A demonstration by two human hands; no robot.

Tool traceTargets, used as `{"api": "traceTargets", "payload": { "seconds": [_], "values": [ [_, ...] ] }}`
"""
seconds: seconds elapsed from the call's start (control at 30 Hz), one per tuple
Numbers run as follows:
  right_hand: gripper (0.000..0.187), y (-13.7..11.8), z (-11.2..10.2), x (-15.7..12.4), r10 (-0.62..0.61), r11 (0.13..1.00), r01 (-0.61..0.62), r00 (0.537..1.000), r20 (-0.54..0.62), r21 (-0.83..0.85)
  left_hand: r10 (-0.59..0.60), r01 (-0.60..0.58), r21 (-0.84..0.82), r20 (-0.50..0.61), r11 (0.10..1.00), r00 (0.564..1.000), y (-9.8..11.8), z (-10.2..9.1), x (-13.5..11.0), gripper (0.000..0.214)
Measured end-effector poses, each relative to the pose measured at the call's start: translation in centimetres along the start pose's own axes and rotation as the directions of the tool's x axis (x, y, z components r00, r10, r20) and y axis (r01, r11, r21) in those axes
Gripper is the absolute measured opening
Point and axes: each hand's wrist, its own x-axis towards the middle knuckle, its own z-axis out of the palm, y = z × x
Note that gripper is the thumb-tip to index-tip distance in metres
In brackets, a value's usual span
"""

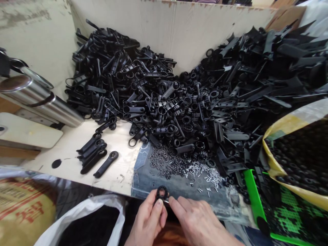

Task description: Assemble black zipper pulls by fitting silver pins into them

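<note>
At the table's near edge my left hand pinches a small black plastic ring part between thumb and fingers. My right hand meets it from the right, fingertips closed on a thin metal pin at the ring's side. Just beyond them lies a scatter of small metal pins on a piece of denim cloth. A few assembled black levers lie to the left on the white tabletop.
A big heap of black plastic levers and rings fills the table up to the back board. A yellow bag of black parts and a green crate stand right. A metal cylinder lies left; sacks sit below.
</note>
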Motion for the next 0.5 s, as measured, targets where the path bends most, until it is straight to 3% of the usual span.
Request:
{"api": "traceTargets", "payload": {
  "seconds": [0.13, 0.3, 0.4, 0.5],
  "values": [
    [0.042, -1.4, 0.6, 0.0, 0.051, 0.991, -0.063, 0.993, -0.104, -0.116, 0.054, -0.062, -0.073, -0.114, 0.995, 0.992, -0.2, 0.5, 0.2, 0.062],
    [0.026, -3.0, -0.8, 0.8, 0.103, 0.989, -0.11, 0.992, -0.07, -0.1, 0.271, -0.237, 0.176, -0.207, 0.955, 0.94, -0.4, 0.5, 0.3, 0.042],
    [0.018, -3.2, -2.1, 1.4, 0.155, 0.987, -0.156, 0.988, -0.01, -0.045, 0.429, -0.351, 0.353, -0.17, 0.867, 0.887, -0.2, 0.6, 0.2, 0.033],
    [0.023, -3.2, -3.3, 1.4, 0.263, 0.965, -0.262, 0.96, 0.095, -0.029, 0.532, -0.448, 0.475, -0.05, 0.757, 0.845, 0.4, 0.7, 0.2, 0.024]
  ]
}}
